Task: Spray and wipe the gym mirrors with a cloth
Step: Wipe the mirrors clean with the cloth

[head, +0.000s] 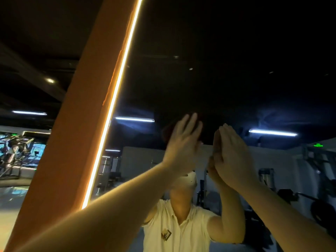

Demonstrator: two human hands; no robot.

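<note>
Here, left hand (183, 142), right hand (231, 154) flat on mirror (209, 70), fingers (190, 122) straight, upward, cloth (168, 130) perhaps under left

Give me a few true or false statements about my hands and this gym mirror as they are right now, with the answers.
1. The left hand and right hand are both raised at the mirror. True.
2. The right hand grips a spray bottle. False: its fingers are straight and it holds nothing.
3. An orange pillar with a lit strip borders the mirror's left edge. True.
4. The reflected shirt is black. False: it is pale.
5. The left hand is a fist. False: its fingers are straight, over what seems a dark red cloth.
</note>
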